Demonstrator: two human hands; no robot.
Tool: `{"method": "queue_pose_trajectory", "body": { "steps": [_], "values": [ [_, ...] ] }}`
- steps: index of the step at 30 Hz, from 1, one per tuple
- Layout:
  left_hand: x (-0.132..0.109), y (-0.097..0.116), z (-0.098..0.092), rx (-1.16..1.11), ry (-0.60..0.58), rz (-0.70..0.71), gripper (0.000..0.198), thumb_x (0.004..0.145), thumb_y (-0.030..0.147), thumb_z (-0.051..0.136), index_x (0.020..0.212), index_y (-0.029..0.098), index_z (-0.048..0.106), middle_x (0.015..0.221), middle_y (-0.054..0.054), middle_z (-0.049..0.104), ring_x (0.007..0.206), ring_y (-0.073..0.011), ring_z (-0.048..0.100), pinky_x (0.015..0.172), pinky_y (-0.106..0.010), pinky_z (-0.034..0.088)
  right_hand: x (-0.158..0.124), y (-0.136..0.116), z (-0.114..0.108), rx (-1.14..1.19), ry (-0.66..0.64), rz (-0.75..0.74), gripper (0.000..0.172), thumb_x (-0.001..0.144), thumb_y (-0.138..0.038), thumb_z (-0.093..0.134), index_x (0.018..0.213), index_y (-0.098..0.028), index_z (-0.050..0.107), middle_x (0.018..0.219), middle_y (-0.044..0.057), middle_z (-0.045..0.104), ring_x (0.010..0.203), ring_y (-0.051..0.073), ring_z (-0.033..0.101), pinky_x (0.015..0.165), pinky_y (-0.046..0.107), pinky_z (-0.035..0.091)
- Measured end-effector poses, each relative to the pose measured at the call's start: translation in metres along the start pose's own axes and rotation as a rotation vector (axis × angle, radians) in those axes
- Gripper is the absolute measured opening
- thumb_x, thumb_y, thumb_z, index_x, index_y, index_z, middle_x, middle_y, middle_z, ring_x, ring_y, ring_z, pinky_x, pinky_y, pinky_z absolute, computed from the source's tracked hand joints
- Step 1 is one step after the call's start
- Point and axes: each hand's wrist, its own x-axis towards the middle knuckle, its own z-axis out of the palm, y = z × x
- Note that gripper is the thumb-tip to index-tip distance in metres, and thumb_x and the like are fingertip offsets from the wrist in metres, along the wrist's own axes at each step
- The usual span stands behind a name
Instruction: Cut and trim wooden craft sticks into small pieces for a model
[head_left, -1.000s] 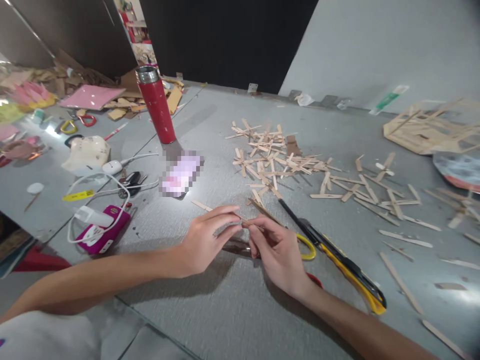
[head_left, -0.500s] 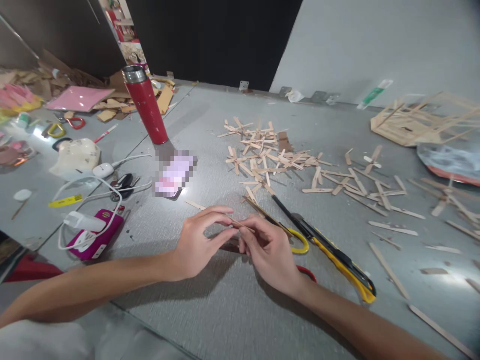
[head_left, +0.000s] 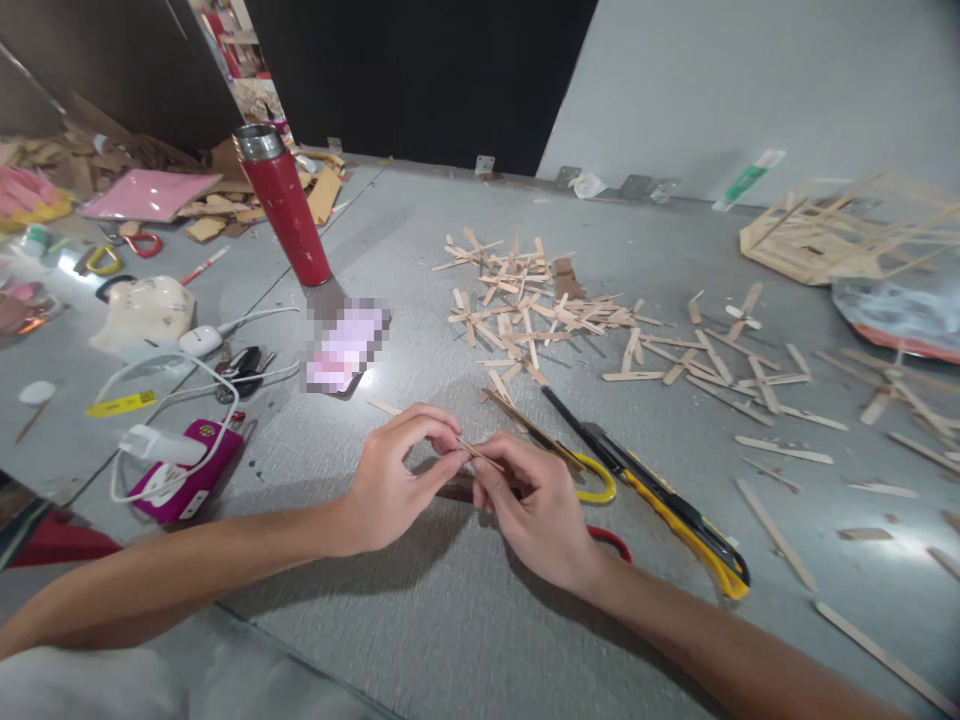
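Observation:
A thin wooden stick (head_left: 478, 455) is pinched from both ends over the grey table (head_left: 420, 620). My left hand (head_left: 397, 477) grips its left end between thumb and curled fingers. My right hand (head_left: 534, 510) pinches the right end with its fingertips. Just right of my right hand lie a yellow-and-black utility knife (head_left: 660, 505) and scissors with yellow and red handles (head_left: 600, 490). Beyond the hands, a pile of cut wooden sticks (head_left: 540, 305) is spread across the table.
A red flask (head_left: 282, 205) stands at the back left, beside a blurred phone (head_left: 341, 345). A magenta power bank with a white cable (head_left: 180, 465), keys and craft scraps fill the left side. A stick-built frame (head_left: 832, 235) sits far right. Loose sticks (head_left: 776, 520) lie at the right.
Both hands have drawn slightly closer to me with the stick still pinched; my left fingers have curled more tightly. The view has shifted a little.

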Motion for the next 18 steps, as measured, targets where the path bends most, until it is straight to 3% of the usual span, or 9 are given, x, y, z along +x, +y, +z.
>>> {"method": "queue_pose_trajectory", "body": {
  "steps": [5, 10, 13, 18],
  "values": [
    [0.001, -0.001, -0.001, 0.026, -0.002, 0.012, 0.011, 0.092, 0.011, 0.068, 0.083, 0.017, 0.065, 0.097, -0.006, 0.071, 0.092, -0.0153, 0.070, 0.085, -0.027, 0.055, 0.003, 0.001, 0.001, 0.024, -0.003, 0.024, 0.026, 0.104, -0.030, 0.052, 0.084, -0.020, 0.065, 0.064, -0.003, 0.057, 0.054, 0.011, 0.053, 0.053, 0.026, 0.042],
    [0.001, -0.006, 0.001, 0.112, 0.024, -0.014, 0.012, 0.090, 0.013, 0.074, 0.088, 0.019, 0.064, 0.098, -0.005, 0.074, 0.087, -0.0159, 0.074, 0.080, -0.026, 0.059, 0.003, 0.001, 0.002, 0.010, 0.081, 0.066, 0.024, 0.103, -0.033, 0.055, 0.087, -0.020, 0.066, 0.059, -0.003, 0.058, 0.053, 0.012, 0.053, 0.054, 0.026, 0.043],
    [0.003, -0.011, 0.001, 0.172, 0.029, 0.155, 0.009, 0.095, 0.011, 0.068, 0.095, 0.019, 0.062, 0.098, -0.004, 0.074, 0.082, -0.0139, 0.073, 0.076, -0.025, 0.061, 0.003, 0.001, 0.000, 0.085, 0.076, 0.091, 0.025, 0.103, -0.036, 0.055, 0.089, -0.019, 0.067, 0.056, -0.004, 0.057, 0.050, 0.011, 0.052, 0.051, 0.026, 0.042],
    [0.003, -0.022, 0.000, 0.291, 0.060, 0.448, 0.017, 0.099, 0.005, 0.059, 0.108, 0.019, 0.065, 0.100, -0.005, 0.074, 0.089, -0.0131, 0.073, 0.082, -0.022, 0.061, 0.005, 0.003, -0.004, 0.210, 0.032, 0.162, 0.031, 0.102, -0.045, 0.055, 0.097, -0.018, 0.069, 0.054, -0.006, 0.053, 0.047, 0.010, 0.049, 0.049, 0.024, 0.040]
  ]
}}
